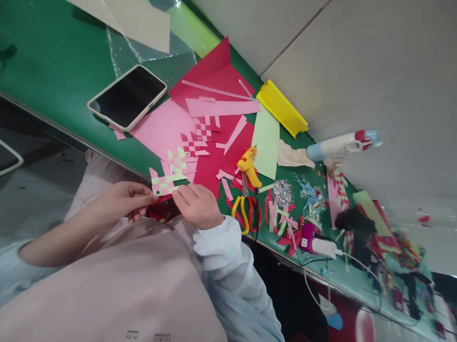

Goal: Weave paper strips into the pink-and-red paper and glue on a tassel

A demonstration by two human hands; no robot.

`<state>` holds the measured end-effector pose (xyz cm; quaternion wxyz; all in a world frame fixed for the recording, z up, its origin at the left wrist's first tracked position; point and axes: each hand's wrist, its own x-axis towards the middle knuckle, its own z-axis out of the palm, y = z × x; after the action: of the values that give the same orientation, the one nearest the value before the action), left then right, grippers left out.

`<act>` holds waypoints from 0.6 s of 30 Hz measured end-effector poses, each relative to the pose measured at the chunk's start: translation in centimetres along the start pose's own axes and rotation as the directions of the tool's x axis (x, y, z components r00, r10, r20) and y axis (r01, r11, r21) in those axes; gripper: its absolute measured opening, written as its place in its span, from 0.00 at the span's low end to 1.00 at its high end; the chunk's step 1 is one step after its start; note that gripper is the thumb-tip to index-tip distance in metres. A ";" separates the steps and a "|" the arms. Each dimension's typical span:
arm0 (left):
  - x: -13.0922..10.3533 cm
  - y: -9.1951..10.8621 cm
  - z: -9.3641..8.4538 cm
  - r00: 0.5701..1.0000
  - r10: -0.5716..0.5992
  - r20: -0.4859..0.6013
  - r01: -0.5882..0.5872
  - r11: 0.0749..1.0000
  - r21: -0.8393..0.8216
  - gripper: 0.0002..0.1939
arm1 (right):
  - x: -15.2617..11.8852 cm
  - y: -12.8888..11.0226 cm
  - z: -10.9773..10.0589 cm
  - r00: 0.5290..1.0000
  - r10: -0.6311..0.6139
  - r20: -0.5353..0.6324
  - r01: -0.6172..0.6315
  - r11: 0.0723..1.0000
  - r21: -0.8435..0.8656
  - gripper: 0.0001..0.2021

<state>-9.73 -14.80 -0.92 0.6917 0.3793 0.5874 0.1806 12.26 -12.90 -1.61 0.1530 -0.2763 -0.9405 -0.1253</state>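
Note:
A woven paper fish (163, 184) in pink and pale green, with a small eye, is held between my two hands at the table's front edge. My left hand (129, 200) pinches its eye end, and my right hand (196, 204) grips the opposite end with closed fingers. Just beyond lies a similar pink and green fish (178, 162). Farther back, pink and red woven fish (203, 131) rest on red and pink paper. The fingertips partly cover the held fish's ends.
On the green table (60, 80) lie a phone (128, 97), a yellow glue gun (249, 164), scissors (245, 207), paper strips (281, 217) and a yellow tray (282, 108). A white bottle (335, 146) stands near the wall. Cables hang over the front edge.

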 end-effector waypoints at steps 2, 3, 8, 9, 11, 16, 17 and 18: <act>0.2 -0.1 0.1 0.999 -0.032 0.006 0.032 0.999 -0.035 0.15 | 0.0 0.0 0.0 1.000 -0.008 -0.005 0.008 1.000 -0.006 0.12; 0.2 -0.2 0.1 0.999 -0.048 0.012 0.048 0.997 -0.053 0.15 | 0.1 -0.1 0.0 1.000 -0.010 -0.005 0.010 1.000 -0.006 0.12; 0.2 -0.2 0.1 0.999 -0.047 0.005 0.047 0.996 -0.074 0.16 | 0.1 0.0 -0.1 0.999 -0.018 -0.034 0.018 1.000 -0.008 0.10; 0.1 -0.1 0.1 0.999 -0.048 0.006 0.048 0.996 -0.075 0.17 | 0.1 0.0 -0.1 0.999 -0.021 -0.040 0.020 1.000 -0.009 0.10; 0.0 0.0 0.1 0.999 -0.052 0.003 0.052 0.996 -0.072 0.18 | 0.1 0.0 -0.1 0.999 -0.025 -0.041 0.024 1.000 -0.009 0.10; 0.1 0.2 0.1 0.998 -0.056 0.011 0.056 0.996 -0.062 0.18 | 0.1 0.1 -0.1 1.000 -0.012 0.009 0.012 1.000 0.007 0.09; 0.1 0.2 0.1 0.998 -0.055 0.015 0.056 0.997 -0.057 0.18 | 0.1 0.1 -0.1 1.000 -0.008 0.028 0.008 1.000 0.013 0.09; 0.2 0.2 0.1 0.998 -0.055 0.017 0.056 0.997 -0.051 0.18 | 0.0 0.1 -0.1 0.999 -0.005 0.047 0.004 1.000 0.020 0.09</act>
<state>-9.55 -14.57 -0.87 0.7104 0.3465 0.5875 0.1734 12.30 -12.85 -1.49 0.1332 -0.2756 -0.9457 -0.1095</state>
